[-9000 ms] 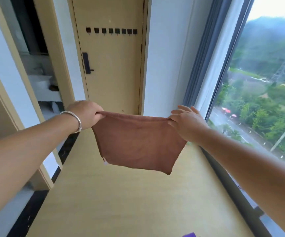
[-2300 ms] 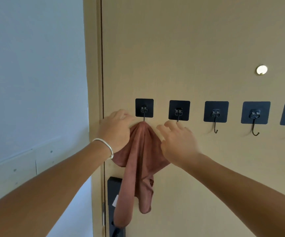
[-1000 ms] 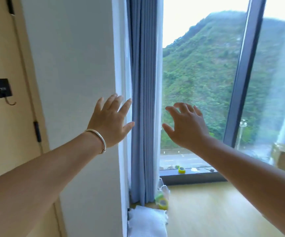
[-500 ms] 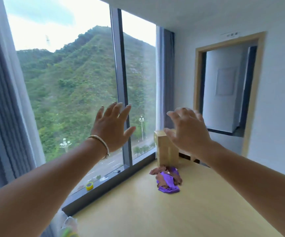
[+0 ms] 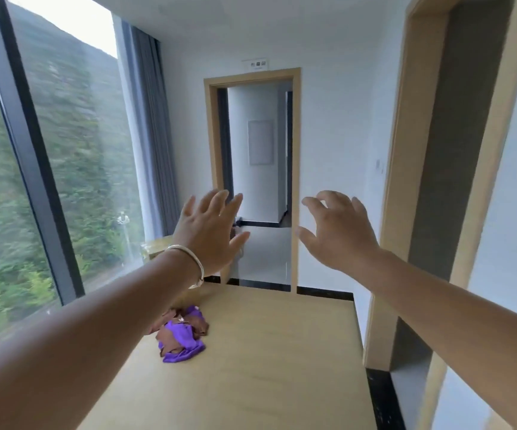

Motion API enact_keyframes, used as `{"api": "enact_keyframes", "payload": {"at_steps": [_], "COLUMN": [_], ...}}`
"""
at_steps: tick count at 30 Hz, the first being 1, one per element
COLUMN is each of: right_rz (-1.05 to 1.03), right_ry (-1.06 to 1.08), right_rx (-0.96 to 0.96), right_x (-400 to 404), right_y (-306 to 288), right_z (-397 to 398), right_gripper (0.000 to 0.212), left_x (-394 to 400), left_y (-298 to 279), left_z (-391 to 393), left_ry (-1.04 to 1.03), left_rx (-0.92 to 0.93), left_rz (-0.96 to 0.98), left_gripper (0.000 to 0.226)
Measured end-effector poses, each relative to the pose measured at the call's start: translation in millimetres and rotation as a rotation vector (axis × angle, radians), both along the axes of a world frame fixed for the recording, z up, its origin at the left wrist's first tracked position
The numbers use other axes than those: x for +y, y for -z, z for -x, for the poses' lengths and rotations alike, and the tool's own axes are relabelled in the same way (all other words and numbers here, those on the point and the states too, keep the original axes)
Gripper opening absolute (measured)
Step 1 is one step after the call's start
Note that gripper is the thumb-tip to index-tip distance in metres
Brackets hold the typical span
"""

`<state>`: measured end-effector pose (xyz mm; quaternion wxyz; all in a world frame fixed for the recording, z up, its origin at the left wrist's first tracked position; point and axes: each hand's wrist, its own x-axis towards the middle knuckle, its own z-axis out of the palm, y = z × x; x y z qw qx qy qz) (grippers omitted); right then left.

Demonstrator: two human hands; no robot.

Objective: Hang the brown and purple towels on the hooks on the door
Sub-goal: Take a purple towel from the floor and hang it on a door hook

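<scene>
Two empty hands hang raised in front of the person: the left hand (image 5: 209, 235), with a silver bracelet (image 5: 189, 265) at the wrist, has its fingers spread and nearly straight, and the right hand (image 5: 336, 235) has its fingers apart and loosely bent, holding nothing. What has just changed is the direction of the view. A couple of seconds ago both hands were at the door hooks, settling a brown towel over the leftmost hook; since then the person has turned away past the window and curtain, and the door with its hooks is now out of sight. That first towel appears to be hung, so the job looks partly done. The remaining pile of towels (image 5: 181, 335), purple cloth tangled with brown, lies crumpled on the pale wooden surface (image 5: 282, 367) at about 7 o'clock from the left hand, well below and apart from both hands, near the edge by the window (image 5: 49, 181). An open doorway (image 5: 255, 181) stands at 12 o'clock beyond the far end of the surface. The likely next step, as a judgement, is to reach down to the pile, pull one towel free of the tangle, and carry it back to a free hook.
</scene>
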<state>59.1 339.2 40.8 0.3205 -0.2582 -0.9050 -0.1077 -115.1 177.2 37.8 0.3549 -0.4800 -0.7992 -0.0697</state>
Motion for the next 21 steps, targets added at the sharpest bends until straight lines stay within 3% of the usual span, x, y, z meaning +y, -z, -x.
{"api": "enact_keyframes", "payload": {"at_steps": [9,21], "right_rz": [0.02,-0.005], "right_ry": [0.207,0.333], "right_rx": [-0.039,-0.049], "right_x": [91.6,203.0], "right_y": [13.5,-5.0], "right_z": [8.2,132.8], "right_gripper": [0.055,0.056], "left_x": [130.3,266.0], "left_y": [18.5,-7.9], "left_z": [49.1,194.0], "left_ry": [0.162,0.278], "left_rx": [-0.008,0.016], "left_rz": [0.011,-0.018], "left_gripper": [0.071,0.069]}}
